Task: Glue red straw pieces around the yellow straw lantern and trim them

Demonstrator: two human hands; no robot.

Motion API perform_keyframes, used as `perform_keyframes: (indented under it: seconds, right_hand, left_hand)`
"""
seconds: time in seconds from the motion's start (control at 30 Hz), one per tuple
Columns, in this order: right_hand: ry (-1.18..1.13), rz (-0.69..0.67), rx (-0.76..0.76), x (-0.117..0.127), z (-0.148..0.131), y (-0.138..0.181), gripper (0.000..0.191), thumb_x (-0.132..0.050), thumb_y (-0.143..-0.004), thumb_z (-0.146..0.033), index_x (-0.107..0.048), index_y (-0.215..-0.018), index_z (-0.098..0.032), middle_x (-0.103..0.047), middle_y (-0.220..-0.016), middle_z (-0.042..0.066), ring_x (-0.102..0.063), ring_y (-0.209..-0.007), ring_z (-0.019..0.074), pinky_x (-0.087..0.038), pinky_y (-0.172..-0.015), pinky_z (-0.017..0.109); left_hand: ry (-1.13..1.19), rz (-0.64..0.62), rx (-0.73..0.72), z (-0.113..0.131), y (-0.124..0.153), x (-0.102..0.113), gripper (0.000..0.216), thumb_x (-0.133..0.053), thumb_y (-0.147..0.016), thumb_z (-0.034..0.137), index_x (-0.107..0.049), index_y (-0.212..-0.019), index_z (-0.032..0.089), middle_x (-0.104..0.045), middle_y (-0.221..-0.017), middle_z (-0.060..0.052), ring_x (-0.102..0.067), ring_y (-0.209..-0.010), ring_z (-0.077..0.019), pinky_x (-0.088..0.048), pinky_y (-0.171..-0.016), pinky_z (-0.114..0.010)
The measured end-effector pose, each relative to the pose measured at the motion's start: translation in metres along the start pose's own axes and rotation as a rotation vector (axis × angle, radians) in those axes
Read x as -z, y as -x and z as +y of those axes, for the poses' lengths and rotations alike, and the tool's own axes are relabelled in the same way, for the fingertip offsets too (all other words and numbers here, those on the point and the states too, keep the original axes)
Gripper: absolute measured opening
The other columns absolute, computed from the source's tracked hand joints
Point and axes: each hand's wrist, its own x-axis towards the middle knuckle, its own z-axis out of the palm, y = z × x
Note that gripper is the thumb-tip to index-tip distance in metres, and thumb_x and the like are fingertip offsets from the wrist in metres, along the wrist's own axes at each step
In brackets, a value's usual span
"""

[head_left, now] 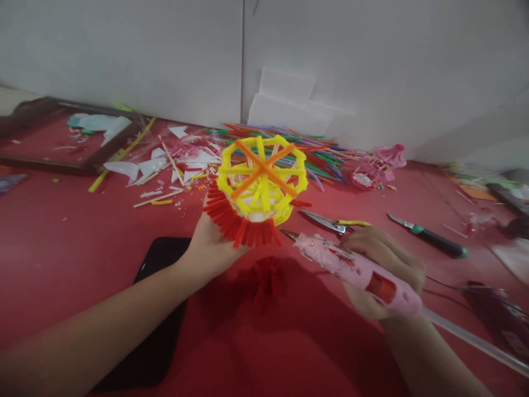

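Observation:
My left hand (217, 237) holds up a round yellow pipe-cleaner frame (261, 176) from below, its fingers mostly hidden behind the piece. Two orange strips cross over the yellow spokes on top. A fringe of short red pipe-cleaner pieces (243, 223) runs around the near left of the lower rim. In my right hand (382, 264) is a pink hot glue gun (355, 270) with a clear glue stick in its rear. Its metal nozzle points left, close to the end of the red fringe; whether it touches cannot be made out. A loose red bundle (266, 278) lies below.
Scissors (324, 220) and a green-and-black utility knife (430, 236) lie to the right. Colourful pipe cleaners (326, 165) and a pink model (378, 168) are at the back. Paper scraps, a brown frame (82, 165) and a dark phone-like slab (155, 331) sit left.

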Motion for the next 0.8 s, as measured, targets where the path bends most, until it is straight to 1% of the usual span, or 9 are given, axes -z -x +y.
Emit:
perform_keyframes:
  seconds: [0.07,0.13,0.27,0.37,0.43,0.53,0.63,0.8]
  right_hand:
    - [0.005,0.031,-0.006,0.003,0.001,0.001,0.023,-0.057,-0.082,-0.02,-0.066,-0.104,-0.02,-0.069,-0.085,0.006,-0.068,-0.073,0.022,-0.056,-0.065,0.039]
    - [0.048,0.064,-0.046,0.005,0.0,0.0,0.025,-0.058,-0.083,-0.019,-0.068,-0.106,-0.02,-0.072,-0.088,0.007,-0.07,-0.076,0.0224,-0.057,-0.068,0.039]
    - [0.104,0.061,-0.056,0.002,-0.003,-0.002,0.027,-0.06,-0.08,-0.011,-0.067,-0.104,-0.022,-0.07,-0.081,0.007,-0.069,-0.071,0.0237,-0.056,-0.064,0.04]
    - [0.092,0.061,-0.016,0.0,-0.001,-0.003,0.029,-0.059,-0.079,-0.01,-0.066,-0.104,-0.023,-0.069,-0.079,0.007,-0.069,-0.07,0.0254,-0.057,-0.062,0.042]
    - [0.106,0.058,-0.011,0.001,0.0,-0.001,0.027,-0.06,-0.079,-0.012,-0.066,-0.103,-0.023,-0.069,-0.08,0.007,-0.07,-0.072,0.0262,-0.058,-0.062,0.043]
    - [0.107,0.053,-0.027,0.002,0.003,0.001,0.024,-0.06,-0.079,-0.015,-0.065,-0.101,-0.022,-0.068,-0.08,0.009,-0.069,-0.072,0.027,-0.056,-0.062,0.044]
    - [0.097,0.067,-0.032,0.001,0.003,0.002,0.021,-0.06,-0.079,-0.017,-0.064,-0.099,-0.022,-0.066,-0.079,0.008,-0.067,-0.07,0.0262,-0.055,-0.061,0.044]
    - [0.112,0.07,-0.043,0.0,0.001,0.0,0.018,-0.059,-0.078,-0.015,-0.061,-0.094,-0.023,-0.063,-0.077,0.006,-0.063,-0.067,0.0234,-0.051,-0.059,0.041]
  left_hand:
    - [-0.027,0.039,-0.031,0.0,0.0,0.0,0.077,-0.096,-0.064,0.028,-0.066,-0.135,0.021,-0.082,-0.117,-0.014,-0.072,-0.123,-0.0378,-0.053,-0.114,-0.055]
    - [-0.045,0.056,-0.046,-0.001,0.0,0.002,0.073,-0.096,-0.064,0.028,-0.069,-0.131,0.021,-0.082,-0.114,-0.014,-0.072,-0.123,-0.0384,-0.053,-0.114,-0.055]
    - [-0.071,0.012,-0.016,0.0,-0.001,0.003,0.058,-0.095,-0.064,0.024,-0.074,-0.118,0.02,-0.083,-0.11,-0.014,-0.073,-0.121,-0.0392,-0.055,-0.112,-0.056]
    - [-0.019,-0.033,0.025,0.002,-0.001,0.002,0.062,-0.093,-0.065,0.023,-0.073,-0.123,0.022,-0.083,-0.114,-0.012,-0.073,-0.121,-0.0386,-0.055,-0.114,-0.055]
    - [0.023,-0.054,0.042,0.0,-0.001,0.001,0.068,-0.093,-0.065,0.026,-0.07,-0.129,0.024,-0.082,-0.117,-0.01,-0.072,-0.124,-0.0382,-0.053,-0.115,-0.055]
    - [0.042,-0.066,0.043,-0.006,-0.001,0.001,0.071,-0.093,-0.066,0.031,-0.069,-0.132,0.025,-0.081,-0.123,-0.01,-0.071,-0.127,-0.0376,-0.053,-0.116,-0.055]
    - [0.051,-0.076,0.039,-0.01,0.0,0.003,0.068,-0.093,-0.067,0.029,-0.07,-0.13,0.025,-0.079,-0.126,-0.011,-0.069,-0.13,-0.0365,-0.051,-0.118,-0.053]
    - [0.058,-0.093,0.037,-0.009,0.0,0.003,0.06,-0.091,-0.069,0.029,-0.072,-0.126,0.024,-0.08,-0.125,-0.011,-0.065,-0.134,-0.0361,-0.048,-0.121,-0.052]
